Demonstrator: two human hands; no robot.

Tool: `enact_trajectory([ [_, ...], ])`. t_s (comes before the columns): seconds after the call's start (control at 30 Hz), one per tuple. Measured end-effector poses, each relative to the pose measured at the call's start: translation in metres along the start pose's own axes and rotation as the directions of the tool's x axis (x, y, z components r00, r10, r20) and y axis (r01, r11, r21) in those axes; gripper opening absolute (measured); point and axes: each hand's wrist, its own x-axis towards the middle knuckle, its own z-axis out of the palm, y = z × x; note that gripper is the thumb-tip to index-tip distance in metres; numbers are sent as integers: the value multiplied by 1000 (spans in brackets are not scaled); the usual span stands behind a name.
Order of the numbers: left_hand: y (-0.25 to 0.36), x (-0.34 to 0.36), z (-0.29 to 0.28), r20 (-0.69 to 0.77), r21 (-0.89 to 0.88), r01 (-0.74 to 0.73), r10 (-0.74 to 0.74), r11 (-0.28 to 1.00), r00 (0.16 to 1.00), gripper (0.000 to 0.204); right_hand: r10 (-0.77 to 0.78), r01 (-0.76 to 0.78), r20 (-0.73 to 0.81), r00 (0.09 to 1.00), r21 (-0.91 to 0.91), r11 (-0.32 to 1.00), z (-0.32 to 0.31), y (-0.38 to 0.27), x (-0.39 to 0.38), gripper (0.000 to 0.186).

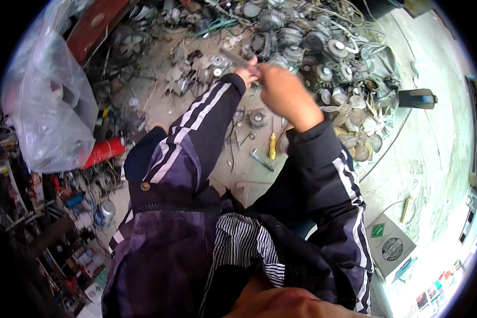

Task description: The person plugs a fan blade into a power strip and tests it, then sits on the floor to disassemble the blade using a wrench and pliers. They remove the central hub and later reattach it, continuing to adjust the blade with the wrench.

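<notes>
Person's face (281, 306) at the lower edge | right hand (287, 96) fisted on a grey bar (231, 56), which slants out past the fingers of the left hand (247, 73), whose grip I can't tell for blur | carton (396, 229) shows green diamond (377, 230), round black print (392, 249) | bar slim, dull, smeared

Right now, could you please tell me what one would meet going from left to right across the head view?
Clear plastic bag → red cylinder → left hand → right hand → pale fan blades → black box-shaped object.
</notes>
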Motion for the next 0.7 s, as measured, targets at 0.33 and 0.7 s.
enact_trajectory([
  [0.33,-345,-85,-182,-375,551,300,-90,779,923,34,251,-261,91,964,523,812,-47,18,4,23],
  [0.7,-164,-87,-69,-730,283,-106,286,953,621,27,412,-147,-74,908,865,480,-60,17,14,33],
])
